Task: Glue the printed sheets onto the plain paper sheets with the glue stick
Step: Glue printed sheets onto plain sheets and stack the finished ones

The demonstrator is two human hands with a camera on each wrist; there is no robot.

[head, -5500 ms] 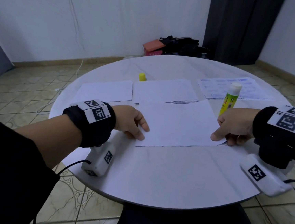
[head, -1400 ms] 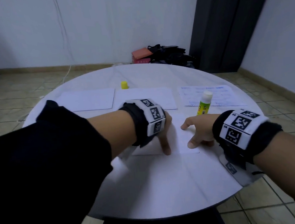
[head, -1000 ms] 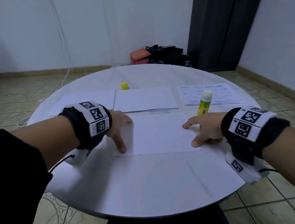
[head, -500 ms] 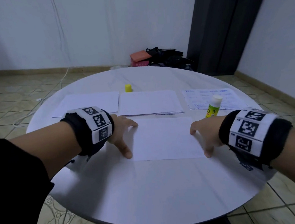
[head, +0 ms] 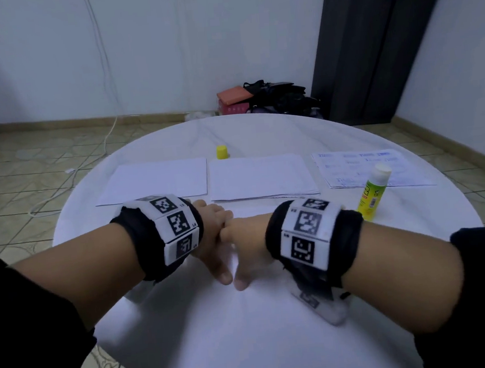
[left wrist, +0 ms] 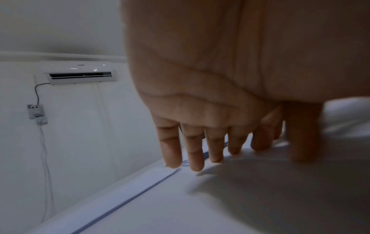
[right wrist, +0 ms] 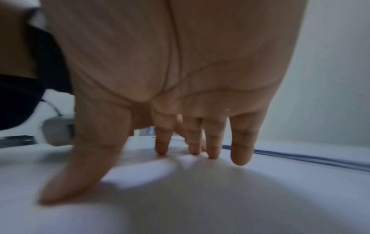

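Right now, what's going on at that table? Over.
Left hand and right hand open, side by side, pressing the sheet flat. Glue stick upright, uncapped. Nothing in the way.

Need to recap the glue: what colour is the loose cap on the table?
Yellow cap; clearest in the head view.

A thick black band (head: 145,245) faced with white panels printed with black square markers is worn just behind the left hand (head: 211,239), and a matching band (head: 313,233) just behind the right hand (head: 249,242). Black sleeves (head: 27,320) are worn further up both forearms. A small white camera unit (head: 325,308) with a black cable is hung beneath the right wrist.
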